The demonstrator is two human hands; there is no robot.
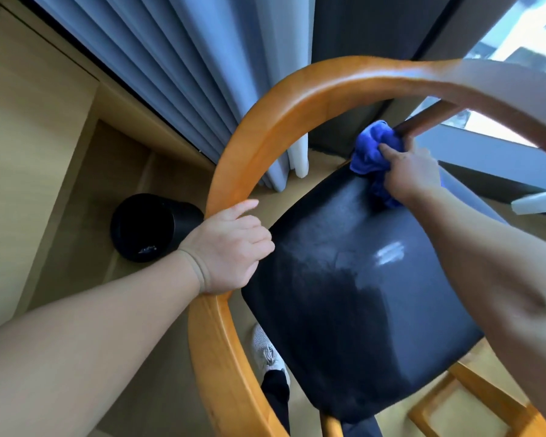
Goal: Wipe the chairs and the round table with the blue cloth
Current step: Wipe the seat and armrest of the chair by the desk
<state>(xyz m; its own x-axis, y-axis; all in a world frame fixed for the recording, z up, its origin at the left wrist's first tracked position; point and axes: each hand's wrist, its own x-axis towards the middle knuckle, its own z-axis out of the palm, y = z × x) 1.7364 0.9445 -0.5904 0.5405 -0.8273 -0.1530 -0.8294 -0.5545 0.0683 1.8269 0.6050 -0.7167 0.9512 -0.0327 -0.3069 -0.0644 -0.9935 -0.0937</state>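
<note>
one wooden chair (pixel 275 121) with a curved orange rail and a glossy black seat (pixel 356 298) fills the view, seen from above. pale wooden flooring (pixel 76 247) is seen beneath it, grey-blue curtains (pixel 186 64) hang at 12 o'clock, and a bright window is glimpsed at 2 o'clock. a black bin (pixel 148 228) stands at 9 o'clock of the seat, just beside the rail. the rail is clasped by the left hand (pixel 230 247), fingers curled shut around it. the blue cloth (pixel 374 152) is clenched in the right hand (pixel 410 171) and pressed at the seat's far edge, at 1 o'clock. no readable writing is seen.
</note>
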